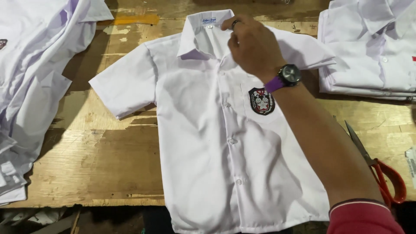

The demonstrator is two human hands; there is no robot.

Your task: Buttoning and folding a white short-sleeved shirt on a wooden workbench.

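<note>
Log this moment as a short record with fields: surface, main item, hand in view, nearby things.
surface: worn wooden table
main item: white short-sleeved buttoned shirt lying flat, front up, with a dark crest badge on its chest
hand in view: right hand, ring and purple-strapped watch, fingers at the shirt collar
left hand: not in view
nearby things: red-handled scissors at right; folded white shirts top right; loose white shirts at left

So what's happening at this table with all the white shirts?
A person has a small white short-sleeved shirt spread flat, buttoned, front up on a worn wooden table. Their right hand, with a watch on the wrist, pinches the shirt's collar. The left hand is out of view. Piles of similar white shirts lie at the left and upper right, and red-handled scissors rest to the right.
</note>
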